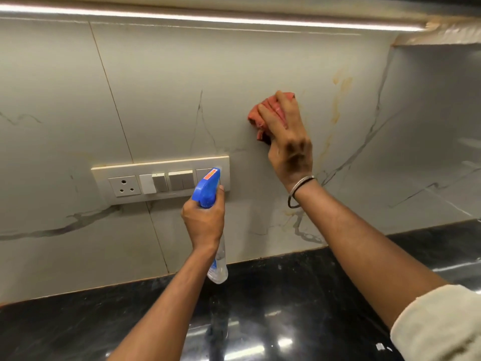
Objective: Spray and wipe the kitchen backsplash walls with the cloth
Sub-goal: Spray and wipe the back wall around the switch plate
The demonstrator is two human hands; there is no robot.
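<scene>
The backsplash (169, 100) is pale marble-look tile with grey veins and some yellowish streaks at the right. My right hand (289, 142) presses a bunched pink cloth (256, 115) flat against the wall above counter height, fingers spread over it. My left hand (204, 221) grips the neck of a clear spray bottle (220, 261) with a blue trigger head (205, 188). The bottle is upright and its nozzle points at the wall, just in front of the switch panel's right end.
A cream switch panel (158, 178) with a socket and several switches is set in the wall at the left. A glossy black stone counter (260, 308) runs along the bottom. A lit strip under the cabinet (208, 18) crosses the top. A side wall (437, 126) meets the backsplash at the right.
</scene>
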